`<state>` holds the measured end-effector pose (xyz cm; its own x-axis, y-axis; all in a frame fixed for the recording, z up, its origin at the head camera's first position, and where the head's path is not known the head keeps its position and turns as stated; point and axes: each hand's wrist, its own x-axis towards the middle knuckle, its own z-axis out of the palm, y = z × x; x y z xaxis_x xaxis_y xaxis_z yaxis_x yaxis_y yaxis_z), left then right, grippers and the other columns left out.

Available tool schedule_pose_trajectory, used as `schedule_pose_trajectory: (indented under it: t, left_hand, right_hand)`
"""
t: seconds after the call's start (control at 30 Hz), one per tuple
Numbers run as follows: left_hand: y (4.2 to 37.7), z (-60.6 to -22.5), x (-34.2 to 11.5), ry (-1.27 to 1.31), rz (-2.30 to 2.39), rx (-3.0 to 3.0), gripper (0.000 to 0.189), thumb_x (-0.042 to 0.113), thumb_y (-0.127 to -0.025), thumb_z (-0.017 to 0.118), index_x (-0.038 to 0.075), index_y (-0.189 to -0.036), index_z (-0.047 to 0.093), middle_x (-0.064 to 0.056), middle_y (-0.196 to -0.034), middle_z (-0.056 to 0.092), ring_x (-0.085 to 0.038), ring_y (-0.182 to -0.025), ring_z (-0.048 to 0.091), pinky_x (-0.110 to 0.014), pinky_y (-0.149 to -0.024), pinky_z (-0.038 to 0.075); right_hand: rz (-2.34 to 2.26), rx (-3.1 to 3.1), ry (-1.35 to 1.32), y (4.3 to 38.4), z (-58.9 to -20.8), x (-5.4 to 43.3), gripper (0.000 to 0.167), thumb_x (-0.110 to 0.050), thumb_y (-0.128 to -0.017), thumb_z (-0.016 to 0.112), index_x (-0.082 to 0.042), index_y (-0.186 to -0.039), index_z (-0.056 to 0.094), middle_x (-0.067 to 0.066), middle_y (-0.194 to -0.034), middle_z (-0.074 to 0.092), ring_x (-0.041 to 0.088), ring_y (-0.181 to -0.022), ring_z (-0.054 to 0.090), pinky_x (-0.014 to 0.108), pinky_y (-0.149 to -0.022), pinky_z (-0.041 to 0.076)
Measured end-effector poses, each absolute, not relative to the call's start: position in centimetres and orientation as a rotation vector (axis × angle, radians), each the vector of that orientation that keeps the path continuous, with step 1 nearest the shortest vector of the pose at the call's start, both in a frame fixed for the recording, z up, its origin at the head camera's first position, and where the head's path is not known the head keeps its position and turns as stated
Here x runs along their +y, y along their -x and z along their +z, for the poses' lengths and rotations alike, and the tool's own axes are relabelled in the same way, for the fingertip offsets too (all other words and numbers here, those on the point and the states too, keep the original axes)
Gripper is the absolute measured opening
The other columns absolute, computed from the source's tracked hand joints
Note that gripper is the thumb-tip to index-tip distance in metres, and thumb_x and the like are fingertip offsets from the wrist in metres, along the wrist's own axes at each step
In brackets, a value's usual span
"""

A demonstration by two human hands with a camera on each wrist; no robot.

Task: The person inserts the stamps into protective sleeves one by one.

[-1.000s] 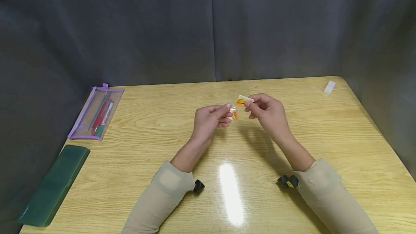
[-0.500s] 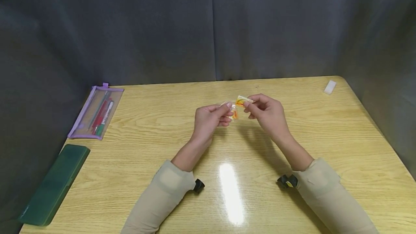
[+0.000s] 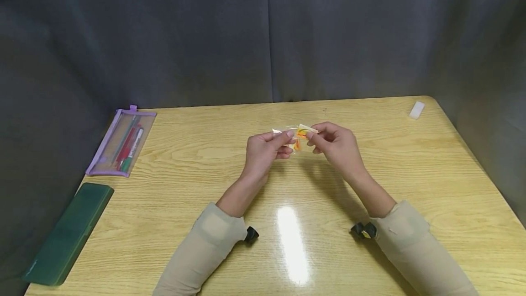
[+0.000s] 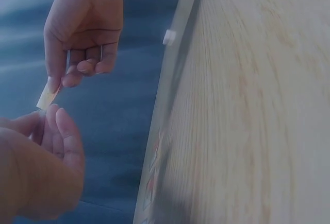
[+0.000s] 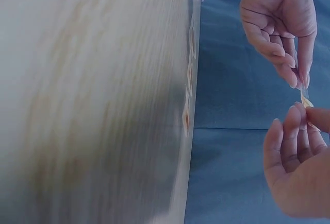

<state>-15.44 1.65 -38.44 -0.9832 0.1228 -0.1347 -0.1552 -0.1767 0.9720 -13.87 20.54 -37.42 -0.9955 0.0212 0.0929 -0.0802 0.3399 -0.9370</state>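
Over the middle of the table, my two hands meet at a small crinkly clear wrapper (image 3: 297, 144) with orange print. My left hand (image 3: 264, 152) pinches it between thumb and fingers; part of it is hidden behind the thumb. Just right of that, my right hand (image 3: 339, 150) pinches a small white, yellow and orange printed piece (image 3: 305, 130), its thumb on the near face. The printed piece (image 4: 46, 98) bridges the gap between the hands in the left wrist view. Whether piece and wrapper are joined, I cannot tell.
A purple-edged mesh pouch (image 3: 111, 150) with pens lies at the table's left side, and a dark green case (image 3: 70, 236) lies nearer. One white block (image 3: 417, 110), like an eraser, sits at the far right corner. Dark curtains (image 3: 263, 35) stand behind the table.
The right hand has shifted slightly left and down with the printed piece, closer to the left hand. More shiny clear film now shows above the left thumb.
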Motion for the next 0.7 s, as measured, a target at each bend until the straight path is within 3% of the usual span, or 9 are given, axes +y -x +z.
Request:
schedule_pose_trajectory:
  t: [0.7]
  left_hand:
    - [15.41,-38.63,1.03,-0.146,2.195,1.890,0.030,0.024,-0.102,0.063,0.000,-0.115,0.075,-0.013,-0.108,0.078,-0.008,-0.070,0.069,-0.022,-0.070,0.062]
  right_hand:
    - [1.849,-2.530,0.003,13.90,-36.74,21.11,0.031,-0.027,-0.097,0.070,0.000,-0.112,0.071,-0.005,-0.081,0.070,0.010,-0.072,0.067,0.024,-0.072,0.062]
